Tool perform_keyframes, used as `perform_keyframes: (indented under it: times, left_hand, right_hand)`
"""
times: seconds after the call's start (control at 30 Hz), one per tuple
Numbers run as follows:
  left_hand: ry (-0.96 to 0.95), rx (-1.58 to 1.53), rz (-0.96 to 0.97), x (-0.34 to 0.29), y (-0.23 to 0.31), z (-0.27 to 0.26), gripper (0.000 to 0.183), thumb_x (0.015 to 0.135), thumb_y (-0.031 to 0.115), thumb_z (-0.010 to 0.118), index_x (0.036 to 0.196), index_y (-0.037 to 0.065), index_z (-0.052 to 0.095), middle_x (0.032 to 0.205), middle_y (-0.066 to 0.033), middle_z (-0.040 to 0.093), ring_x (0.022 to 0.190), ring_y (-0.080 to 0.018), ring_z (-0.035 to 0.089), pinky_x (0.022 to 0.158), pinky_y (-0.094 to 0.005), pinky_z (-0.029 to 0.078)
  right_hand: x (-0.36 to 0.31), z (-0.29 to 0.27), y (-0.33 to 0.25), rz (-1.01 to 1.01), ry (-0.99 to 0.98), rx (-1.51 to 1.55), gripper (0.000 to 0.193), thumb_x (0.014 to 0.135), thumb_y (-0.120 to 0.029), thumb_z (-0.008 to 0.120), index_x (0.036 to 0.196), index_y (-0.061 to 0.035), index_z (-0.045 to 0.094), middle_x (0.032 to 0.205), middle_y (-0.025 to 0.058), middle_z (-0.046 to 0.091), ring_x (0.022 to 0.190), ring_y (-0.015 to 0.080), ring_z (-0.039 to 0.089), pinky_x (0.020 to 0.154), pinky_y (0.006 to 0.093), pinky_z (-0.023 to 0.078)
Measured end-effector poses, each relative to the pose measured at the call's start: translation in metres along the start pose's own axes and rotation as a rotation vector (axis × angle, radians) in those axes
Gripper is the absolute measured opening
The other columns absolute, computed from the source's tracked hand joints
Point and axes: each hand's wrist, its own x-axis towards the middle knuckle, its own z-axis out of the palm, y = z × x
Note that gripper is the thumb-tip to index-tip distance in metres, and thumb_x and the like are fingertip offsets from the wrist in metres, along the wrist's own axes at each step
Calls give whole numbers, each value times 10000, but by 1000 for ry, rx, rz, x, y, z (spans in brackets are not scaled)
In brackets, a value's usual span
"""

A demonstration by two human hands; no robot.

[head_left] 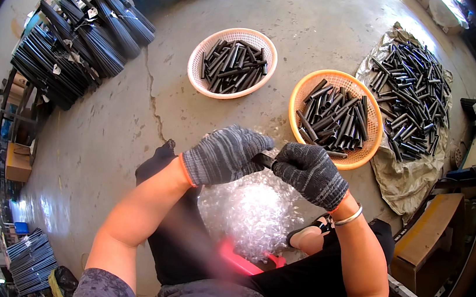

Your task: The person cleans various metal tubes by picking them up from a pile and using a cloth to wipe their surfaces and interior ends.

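Observation:
A short black tube (264,161) is held between my two hands, above a heap of clear plastic film scraps (254,209). My left hand (227,154), in a grey knitted glove with an orange cuff, is closed round one end. Round the other end, my right hand (310,174) is closed too, in a darker grey glove. The gloves hide most of the tube. Just beyond my right hand stands an orange plastic basket (375,142) of black tubes. Farther off, a pink basket (194,72) holds more of them.
Many black tubes (411,98) lie heaped on a beige sheet (401,187) at the right. Long dark rods (80,42) stand in bundles on the left. A cardboard box (431,232) sits close at my right. Something pink-red (237,260) is between my legs.

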Motion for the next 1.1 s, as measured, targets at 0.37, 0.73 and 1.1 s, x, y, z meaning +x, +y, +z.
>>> perform_keyframes:
  times: [0.37, 0.73, 1.1]
  left_hand:
    - [-198, -547, -75, -8, 2, 2, 321, 802, 85, 688, 1104, 13, 609, 949, -127, 665, 903, -264, 641, 798, -338, 508]
    - [-385, -661, -195, -11, 2, -6, 367, 814, 72, 694, 1160, 19, 584, 984, -95, 675, 914, -152, 639, 799, -288, 510]
    - [-399, -834, -165, -14, -4, -5, 358, 841, 24, 665, 1187, 15, 576, 971, -33, 667, 911, -92, 605, 815, -261, 503]
  right_hand:
    - [-7, -8, 1, -48, -163, 103, 128, 773, -69, 667, 886, -9, 651, 718, 140, 625, 633, 149, 547, 626, 316, 466]
    - [-10, 5, -1, -265, -28, -91, 115, 710, -49, 670, 812, -27, 623, 692, 163, 583, 597, 294, 551, 583, 348, 462]
    - [-11, -4, 8, -220, 46, -51, 124, 733, -74, 700, 796, -24, 606, 658, 130, 565, 587, 223, 551, 571, 338, 458]
